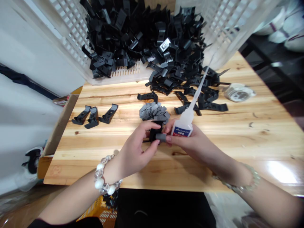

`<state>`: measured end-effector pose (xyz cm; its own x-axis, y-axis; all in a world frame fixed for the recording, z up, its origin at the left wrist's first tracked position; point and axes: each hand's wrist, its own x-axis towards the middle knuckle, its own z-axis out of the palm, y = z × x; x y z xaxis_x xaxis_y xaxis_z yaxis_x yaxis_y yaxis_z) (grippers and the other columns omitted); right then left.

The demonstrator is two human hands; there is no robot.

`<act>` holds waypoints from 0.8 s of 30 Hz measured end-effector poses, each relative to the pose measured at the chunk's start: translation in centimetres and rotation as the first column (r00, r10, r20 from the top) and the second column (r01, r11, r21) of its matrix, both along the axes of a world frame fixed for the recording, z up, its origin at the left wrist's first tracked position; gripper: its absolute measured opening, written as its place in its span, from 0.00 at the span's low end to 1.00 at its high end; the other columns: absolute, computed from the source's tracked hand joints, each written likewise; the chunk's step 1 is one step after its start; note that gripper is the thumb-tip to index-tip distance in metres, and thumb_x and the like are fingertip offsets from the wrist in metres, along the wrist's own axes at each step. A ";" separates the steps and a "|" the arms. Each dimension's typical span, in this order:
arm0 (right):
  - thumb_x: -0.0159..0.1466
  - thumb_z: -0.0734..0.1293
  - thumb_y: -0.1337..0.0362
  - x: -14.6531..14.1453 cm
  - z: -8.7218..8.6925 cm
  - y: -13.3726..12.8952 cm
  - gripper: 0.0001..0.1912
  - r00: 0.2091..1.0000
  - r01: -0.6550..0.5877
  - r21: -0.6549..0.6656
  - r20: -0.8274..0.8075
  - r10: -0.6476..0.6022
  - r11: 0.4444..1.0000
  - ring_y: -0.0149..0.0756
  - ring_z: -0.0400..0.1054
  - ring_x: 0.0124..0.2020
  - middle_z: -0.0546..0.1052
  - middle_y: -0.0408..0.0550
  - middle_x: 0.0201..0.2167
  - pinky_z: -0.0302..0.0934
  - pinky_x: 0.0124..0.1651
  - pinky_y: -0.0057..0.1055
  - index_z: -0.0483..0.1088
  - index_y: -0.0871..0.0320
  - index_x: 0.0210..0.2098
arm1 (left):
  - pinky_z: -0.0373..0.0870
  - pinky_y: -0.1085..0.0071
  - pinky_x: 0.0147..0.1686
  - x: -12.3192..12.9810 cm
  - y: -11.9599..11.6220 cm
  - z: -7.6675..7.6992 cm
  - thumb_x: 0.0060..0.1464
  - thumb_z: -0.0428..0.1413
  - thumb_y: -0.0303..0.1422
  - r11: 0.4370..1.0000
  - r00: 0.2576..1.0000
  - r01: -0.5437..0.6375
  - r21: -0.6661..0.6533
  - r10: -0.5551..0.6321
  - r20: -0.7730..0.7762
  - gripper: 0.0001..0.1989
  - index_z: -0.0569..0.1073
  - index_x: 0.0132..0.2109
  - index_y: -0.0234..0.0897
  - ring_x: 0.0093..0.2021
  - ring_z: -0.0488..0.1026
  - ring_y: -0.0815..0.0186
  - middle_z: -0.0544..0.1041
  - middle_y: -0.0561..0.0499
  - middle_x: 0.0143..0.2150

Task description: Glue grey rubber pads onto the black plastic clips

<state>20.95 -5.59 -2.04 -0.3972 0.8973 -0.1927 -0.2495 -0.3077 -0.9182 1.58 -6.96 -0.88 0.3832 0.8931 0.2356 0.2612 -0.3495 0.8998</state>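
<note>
My left hand (140, 142) is closed around a black plastic clip (154, 134), fingers above and thumb below. In my right hand (190, 141) a white glue bottle (182, 125) with a blue and red label is held, its long thin nozzle (201, 80) slanting up to the right. The right thumb and fingertip also pinch a small grey pad (161, 137), which lies against the clip's right side. Whether the pad is stuck to the clip I cannot tell. Just beyond my hands is a pile of grey pads (153, 111) on the wooden table (128, 158).
A white plastic basket (95, 79) full of black clips (133, 41) stands at the back, some spilling onto the table. Several clips (93, 117) lie at the left. A roll of clear tape (238, 92) sits at the right. A yellow basket (106, 212) is below the table.
</note>
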 end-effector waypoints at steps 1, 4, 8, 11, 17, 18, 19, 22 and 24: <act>0.55 0.75 0.64 0.0 0.1 0.0 0.09 1.000 -0.003 0.002 0.006 0.003 1.000 0.29 0.66 0.31 0.72 0.40 0.30 0.62 0.36 0.27 0.72 0.55 0.33 | 0.72 0.64 0.53 0.0 0.0 0.0 0.58 0.54 0.23 1.000 1.000 0.002 0.002 -0.002 0.003 0.18 0.64 0.54 0.41 0.52 0.73 0.63 0.70 0.46 0.53; 0.54 0.75 0.64 0.0 0.3 0.0 0.10 1.000 -0.016 0.016 0.022 0.016 1.000 0.30 0.68 0.33 0.74 0.41 0.32 0.63 0.39 0.28 0.73 0.54 0.35 | 0.72 0.64 0.52 0.0 0.1 -0.1 0.58 0.54 0.23 1.000 1.000 -0.004 -0.012 0.004 0.004 0.19 0.64 0.54 0.40 0.50 0.73 0.63 0.70 0.45 0.54; 0.53 0.75 0.66 -0.2 0.8 0.0 0.10 0.999 -0.027 0.020 0.031 0.026 0.999 0.31 0.69 0.35 0.75 0.41 0.32 0.65 0.42 0.31 0.74 0.53 0.35 | 0.73 0.64 0.51 0.0 0.1 -0.1 0.57 0.54 0.23 1.000 1.000 -0.009 -0.026 0.009 -0.002 0.18 0.64 0.54 0.40 0.49 0.74 0.63 0.70 0.46 0.53; 0.53 0.75 0.66 -0.3 1.0 0.0 0.10 0.999 -0.025 0.034 0.044 0.023 0.999 0.32 0.70 0.35 0.75 0.41 0.33 0.66 0.42 0.30 0.74 0.53 0.35 | 0.73 0.65 0.49 0.0 0.1 -0.1 0.57 0.54 0.23 1.000 1.000 -0.004 -0.024 0.004 -0.005 0.18 0.64 0.54 0.40 0.47 0.74 0.64 0.71 0.46 0.52; 0.55 0.73 0.68 -0.4 1.3 -0.1 0.08 0.990 -0.039 0.126 0.141 0.021 0.991 0.30 0.69 0.33 0.74 0.41 0.31 0.65 0.40 0.29 0.73 0.55 0.35 | 0.74 0.68 0.46 0.0 0.1 -0.3 0.58 0.55 0.25 0.998 1.000 -0.006 -0.068 0.005 -0.022 0.19 0.63 0.55 0.42 0.48 0.74 0.64 0.70 0.48 0.52; 0.55 0.73 0.69 -0.3 1.2 -0.1 0.07 0.987 -0.031 0.139 0.158 0.009 0.990 0.30 0.68 0.33 0.74 0.41 0.30 0.64 0.39 0.29 0.73 0.55 0.34 | 0.73 0.68 0.46 -0.1 0.1 -0.3 0.58 0.55 0.25 0.998 1.000 -0.003 -0.067 0.002 -0.022 0.19 0.63 0.55 0.42 0.48 0.74 0.64 0.70 0.48 0.52; 0.55 0.73 0.69 -0.3 1.2 -0.1 0.07 0.985 -0.024 0.150 0.170 -0.002 0.988 0.30 0.68 0.33 0.73 0.41 0.30 0.64 0.39 0.28 0.72 0.55 0.32 | 0.73 0.67 0.47 -0.1 0.1 -0.4 0.59 0.54 0.26 0.998 1.000 0.001 -0.065 -0.002 -0.019 0.18 0.63 0.55 0.42 0.48 0.74 0.64 0.70 0.48 0.52; 0.56 0.72 0.69 -0.2 1.0 -0.1 0.06 0.987 -0.011 0.161 0.158 -0.015 0.987 0.31 0.68 0.34 0.73 0.41 0.31 0.64 0.39 0.28 0.70 0.56 0.30 | 0.71 0.65 0.50 -0.1 0.2 -0.4 0.61 0.53 0.27 0.999 1.000 0.010 -0.051 -0.010 -0.005 0.16 0.64 0.54 0.42 0.50 0.73 0.63 0.71 0.48 0.51; 0.57 0.70 0.69 -0.2 0.9 -0.1 0.05 0.988 -0.017 0.153 0.152 -0.006 0.988 0.30 0.67 0.34 0.73 0.41 0.31 0.63 0.39 0.27 0.70 0.56 0.31 | 0.70 0.64 0.52 -0.1 0.3 -0.4 0.61 0.54 0.28 0.999 1.000 0.016 -0.052 -0.016 -0.006 0.15 0.64 0.54 0.41 0.51 0.72 0.62 0.71 0.47 0.51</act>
<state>20.72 -5.65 -1.14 -0.3789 0.9187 -0.1116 -0.1026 -0.1616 -0.9815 1.44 -6.68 -1.29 0.3987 0.8979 0.1865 0.2616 -0.3062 0.9153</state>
